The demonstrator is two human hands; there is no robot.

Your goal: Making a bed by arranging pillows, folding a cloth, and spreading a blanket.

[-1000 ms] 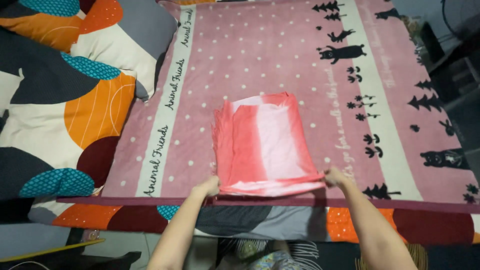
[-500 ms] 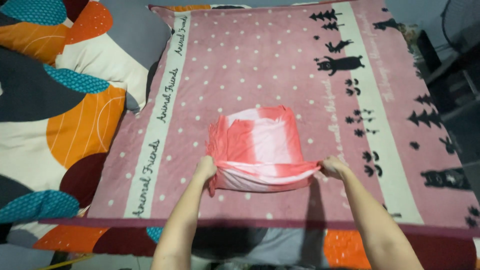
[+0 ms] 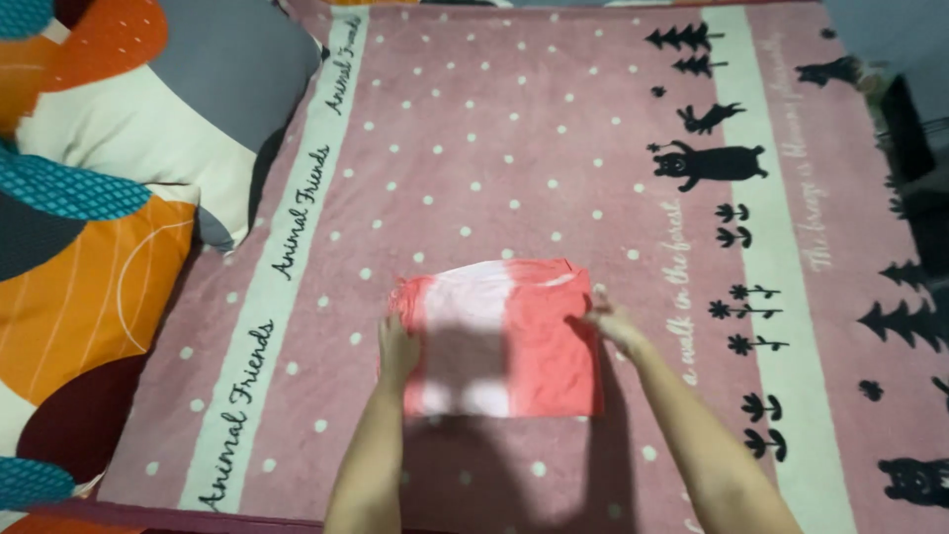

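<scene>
From my view, my left hand (image 3: 398,348) covers the left edge of the folded red-and-white cloth (image 3: 499,336), and my right hand (image 3: 613,321) covers part of its right edge, so I can't tell whether the fingers pinch the fabric or lie flat on it. My shadow darkens the cloth's near half. The pink blanket (image 3: 514,138) runs off the top, right and bottom edges. The patterned pillows (image 3: 109,198) are cut off at the left. Both forearms leave the frame at the bottom.
</scene>
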